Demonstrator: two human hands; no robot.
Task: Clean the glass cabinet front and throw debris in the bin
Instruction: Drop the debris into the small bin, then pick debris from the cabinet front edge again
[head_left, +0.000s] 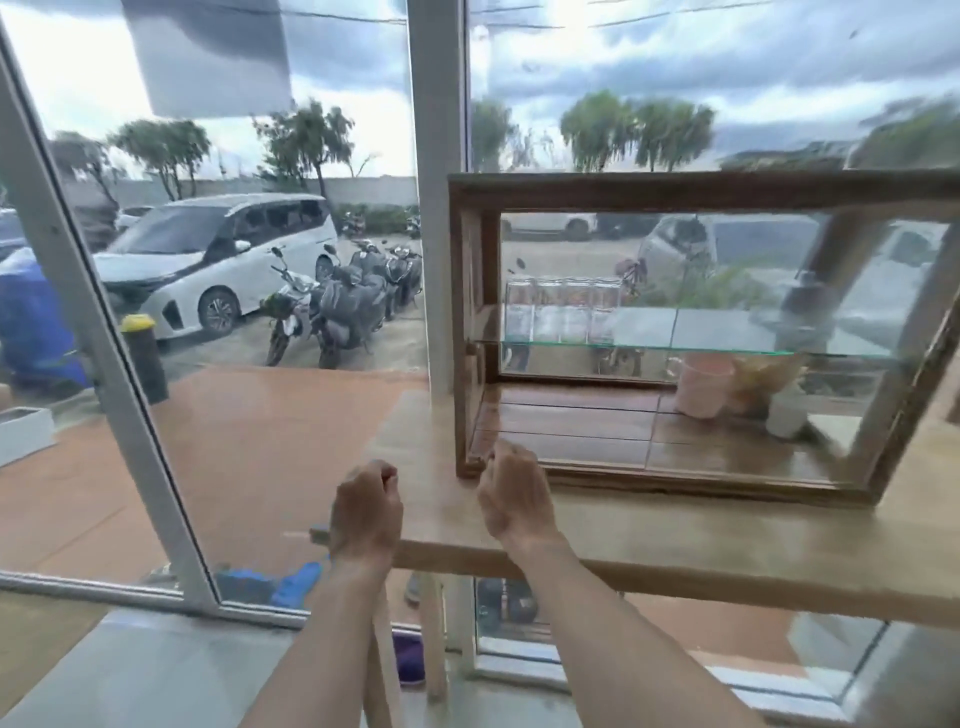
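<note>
Hands (439, 506) curled; contents unclear. Cabinet (675, 332) cropped right.

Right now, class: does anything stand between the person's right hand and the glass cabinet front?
Nothing visible does. The right hand is at the lower left corner of the wooden cabinet, directly before its glass front, with only bare tabletop beside it. The left hand is further left.

I count two hands, my left hand (366, 512) and right hand (511, 496), one wooden glass cabinet (701, 332) on one tabletop (675, 535), four clear jars (563, 310) on its one glass shelf (675, 347), and one pink cup (702, 385) beneath.
</note>
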